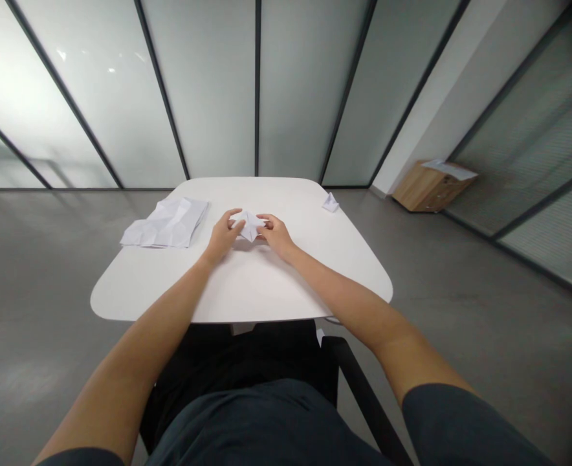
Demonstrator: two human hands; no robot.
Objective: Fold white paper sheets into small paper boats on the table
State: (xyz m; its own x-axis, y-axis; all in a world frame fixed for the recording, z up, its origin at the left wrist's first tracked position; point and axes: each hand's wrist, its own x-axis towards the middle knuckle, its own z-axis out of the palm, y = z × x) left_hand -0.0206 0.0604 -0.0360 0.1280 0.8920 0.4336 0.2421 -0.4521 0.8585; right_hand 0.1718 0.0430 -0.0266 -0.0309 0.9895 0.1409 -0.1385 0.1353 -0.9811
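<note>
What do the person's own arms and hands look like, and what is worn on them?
Both arms are bare below short sleeves. The left sleeve and right sleeve are dark grey and plain, with no marking seen. The left hand and right hand wear no gloves, and no watch shows.

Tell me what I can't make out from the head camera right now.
Head view:
The folded white paper: its lower folds are hidden by the left hand and right hand.
The small paper fold on the table: too small to tell its shape.
The paper sheet on the wooden cabinet: too small to read.
</note>
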